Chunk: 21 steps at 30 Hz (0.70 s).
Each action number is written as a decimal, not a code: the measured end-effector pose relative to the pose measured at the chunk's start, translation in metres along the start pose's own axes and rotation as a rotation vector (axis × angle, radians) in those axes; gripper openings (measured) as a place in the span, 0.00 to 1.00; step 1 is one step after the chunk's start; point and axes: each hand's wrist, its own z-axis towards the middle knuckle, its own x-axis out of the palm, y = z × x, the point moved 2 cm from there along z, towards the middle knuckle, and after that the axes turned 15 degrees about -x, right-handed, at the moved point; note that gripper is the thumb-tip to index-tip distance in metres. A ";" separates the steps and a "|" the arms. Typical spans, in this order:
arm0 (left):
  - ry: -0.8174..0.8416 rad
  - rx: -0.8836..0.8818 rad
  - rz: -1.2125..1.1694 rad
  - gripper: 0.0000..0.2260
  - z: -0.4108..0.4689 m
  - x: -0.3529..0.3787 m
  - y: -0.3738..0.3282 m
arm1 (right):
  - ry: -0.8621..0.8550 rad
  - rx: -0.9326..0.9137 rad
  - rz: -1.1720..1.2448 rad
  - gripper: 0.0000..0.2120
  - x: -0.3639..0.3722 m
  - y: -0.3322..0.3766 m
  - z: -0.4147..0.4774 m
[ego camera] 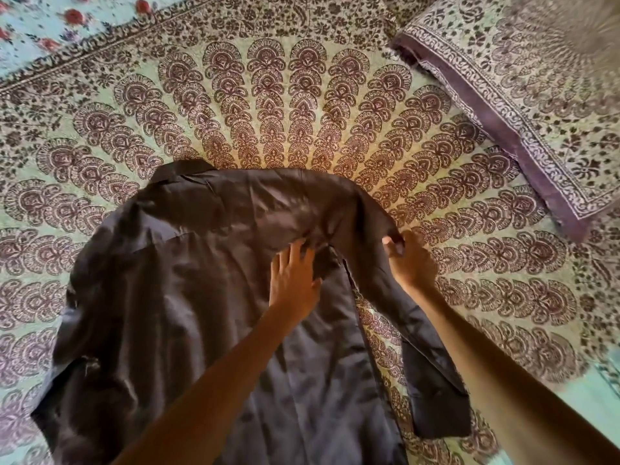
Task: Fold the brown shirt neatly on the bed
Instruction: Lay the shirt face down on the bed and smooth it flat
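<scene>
The brown shirt (188,283) lies spread on the bed, collar toward the far side and its body running down to the near edge of view. Its right sleeve (419,350) trails down toward the lower right. My left hand (293,276) lies flat on the cloth near the right armpit seam, fingers straight and spread. My right hand (407,260) pinches the shirt's right shoulder edge between thumb and fingers. The left sleeve is bunched at the lower left.
The bed is covered by a green sheet (302,105) printed with a dark fan pattern. A matching pillow (523,95) lies at the upper right. A pale blue floral cloth (57,25) shows at the upper left.
</scene>
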 end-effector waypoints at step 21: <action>0.226 0.186 0.157 0.25 -0.232 0.070 0.031 | 0.430 0.165 -0.059 0.30 0.053 -0.029 -0.295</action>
